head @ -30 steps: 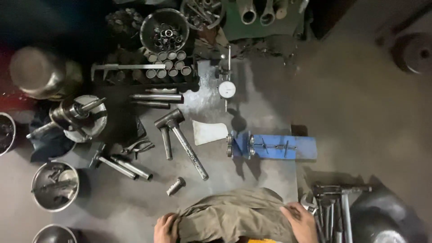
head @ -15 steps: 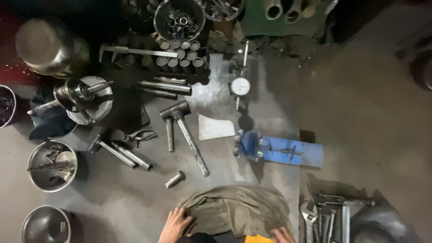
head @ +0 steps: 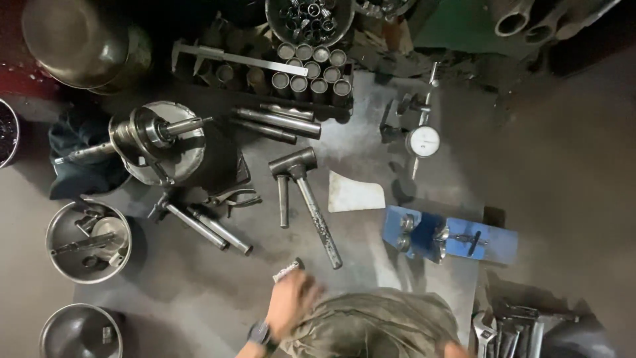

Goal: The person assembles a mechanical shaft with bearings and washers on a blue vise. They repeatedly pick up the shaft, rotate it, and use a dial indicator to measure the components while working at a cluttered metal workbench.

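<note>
My left hand, blurred and wearing a dark wrist watch, reaches over the grey floor to a short metal cylinder. The fingertips touch or cover its near end; the blur hides whether they grip it. An olive-green cloth lies bunched right beside this hand. Only a sliver of my right hand shows at the bottom edge, at the cloth's right side. Just beyond the cylinder lie two long-handled hammers.
A blue block with fittings lies to the right, with a dial gauge behind it and a white scrap between. Left are steel bowls of parts, a crankshaft on a round housing, and rods. Wrenches lie bottom right.
My left hand has moved up and right from the cloth's edge to the short metal cylinder. My right hand has dropped almost out of view. The view has shifted closer.
</note>
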